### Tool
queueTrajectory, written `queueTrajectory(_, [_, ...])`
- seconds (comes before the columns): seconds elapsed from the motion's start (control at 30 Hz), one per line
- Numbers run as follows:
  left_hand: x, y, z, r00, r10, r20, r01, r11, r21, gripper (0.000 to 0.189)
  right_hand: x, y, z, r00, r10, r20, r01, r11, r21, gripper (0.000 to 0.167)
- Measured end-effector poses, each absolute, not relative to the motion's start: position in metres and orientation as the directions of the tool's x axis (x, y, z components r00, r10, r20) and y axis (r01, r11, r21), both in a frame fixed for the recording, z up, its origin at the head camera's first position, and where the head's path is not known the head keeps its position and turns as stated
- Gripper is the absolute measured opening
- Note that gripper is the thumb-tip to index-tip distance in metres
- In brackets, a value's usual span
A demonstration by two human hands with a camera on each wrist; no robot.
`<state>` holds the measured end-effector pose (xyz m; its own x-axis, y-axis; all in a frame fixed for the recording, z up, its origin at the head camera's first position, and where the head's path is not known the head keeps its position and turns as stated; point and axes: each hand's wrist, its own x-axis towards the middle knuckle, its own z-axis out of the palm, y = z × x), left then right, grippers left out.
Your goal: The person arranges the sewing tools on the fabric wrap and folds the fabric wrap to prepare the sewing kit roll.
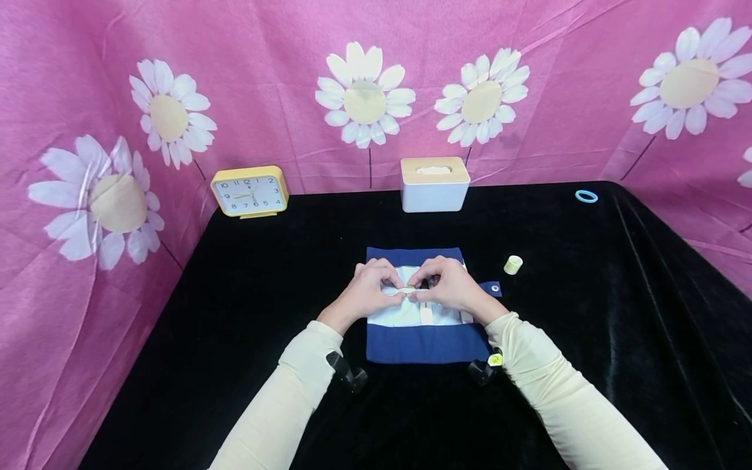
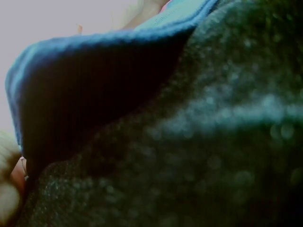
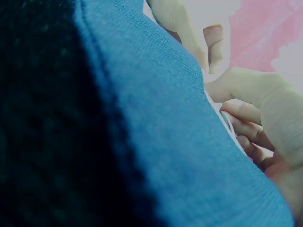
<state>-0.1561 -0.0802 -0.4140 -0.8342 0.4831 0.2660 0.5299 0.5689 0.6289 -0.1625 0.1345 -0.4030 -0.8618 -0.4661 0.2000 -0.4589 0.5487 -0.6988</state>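
Observation:
A navy blue fabric pouch (image 1: 425,344) with a pale blue lining lies unfolded before me, its snap tab (image 1: 492,288) sticking out to the right. Over the lining my left hand (image 1: 371,285) and right hand (image 1: 448,282) meet almost fingertip to fingertip. Both pinch a narrow white strip (image 1: 407,290), with a bit of yellow-green at its upper edge; what the yellow-green piece is I cannot tell. In the right wrist view, the right hand (image 3: 258,101) is partly hidden behind the raised blue flap (image 3: 156,109). The left wrist view is mostly blurred cloth.
A pale yellow thread spool (image 1: 513,264) stands to the right of the pouch. At the back are a yellow clock (image 1: 249,191), a tissue box (image 1: 435,189) and a light blue ring (image 1: 586,196). Black cloth (image 1: 294,261) covers the table, against a pink flowered curtain (image 1: 264,78).

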Motion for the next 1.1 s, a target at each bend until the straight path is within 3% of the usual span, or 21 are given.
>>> queueTrajectory(1.1, [-0.1563,-0.0784,-0.4172,-0.833,0.482,0.272,0.536,0.579,0.614,0.006,-0.1644,0.1371,-0.4085,-0.851,-0.481,0.209,-0.480,0.554,-0.680,0.015])
